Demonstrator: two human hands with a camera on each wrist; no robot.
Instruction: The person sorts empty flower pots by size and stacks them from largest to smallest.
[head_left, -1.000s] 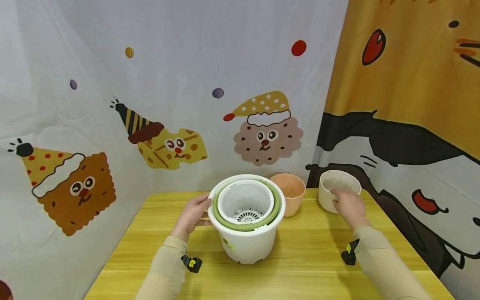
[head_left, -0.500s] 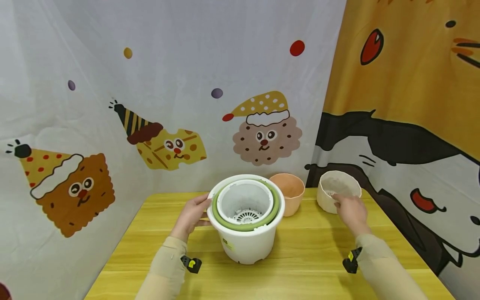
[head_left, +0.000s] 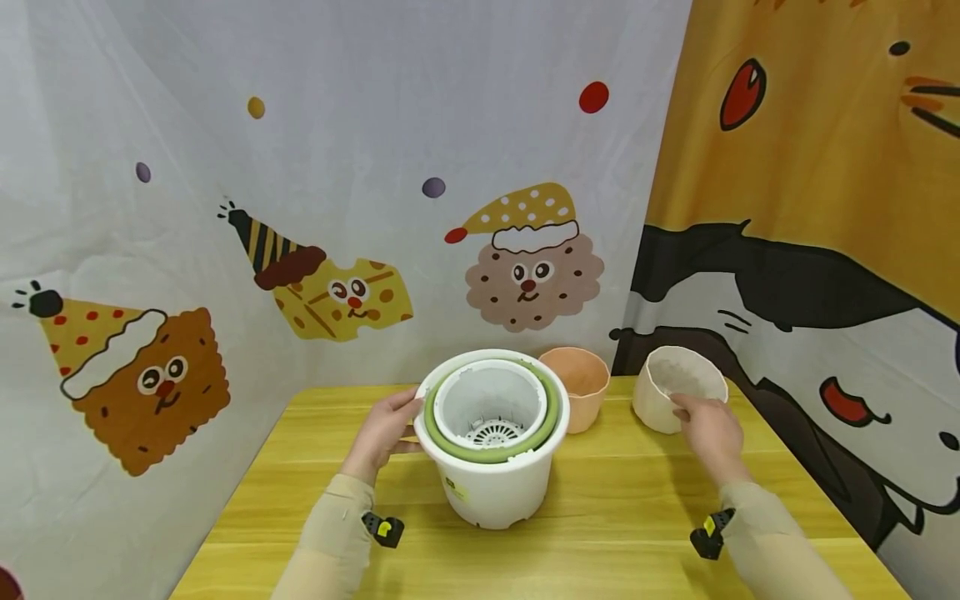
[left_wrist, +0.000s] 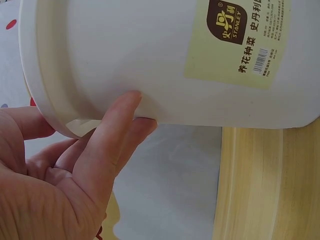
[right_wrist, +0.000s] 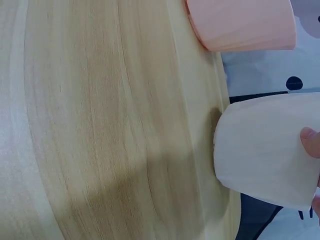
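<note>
My left hand (head_left: 385,432) grips the rim of a large white flower pot (head_left: 498,496), thumb and fingers on either side of the lip in the left wrist view. Nested in that pot are a green-rimmed pot (head_left: 480,455) and a smaller white pot (head_left: 487,393) with a slotted bottom. On the right, my right hand (head_left: 714,431) pinches the near rim of a small off-white pot (head_left: 654,408). The right wrist view shows this off-white pot (right_wrist: 265,150) at the table's edge, with only some fingertips in sight.
A peach-coloured pot (head_left: 588,407) stands behind the nested pots, left of the off-white one. All are on a wooden table (head_left: 600,533). A cartoon-printed cloth (head_left: 360,125) hangs close behind the table and along its sides.
My right hand has shifted slightly right and toward me, and the off-white pot has come slightly nearer with it. The left hand and the nested pots stay in place.
</note>
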